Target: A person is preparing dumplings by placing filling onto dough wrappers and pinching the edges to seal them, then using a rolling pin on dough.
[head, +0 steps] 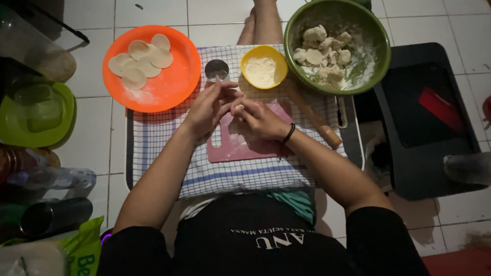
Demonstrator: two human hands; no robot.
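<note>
This looks like a home, with someone sitting on a white tiled floor (92,148) to make food. A checked cloth (153,138) lies over the lap like a small table. On it are a pink cutting board (230,148), an orange plate (169,87) with round dough pieces (140,59), a yellow bowl of flour (263,66) and a green bowl of dough lumps (337,46). Bottles (51,179) and tubs stand at the side.

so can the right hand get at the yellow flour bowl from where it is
Probably yes: the right hand sits on the pink board, the yellow bowl lies just beyond it, and nothing stands between them.
</note>
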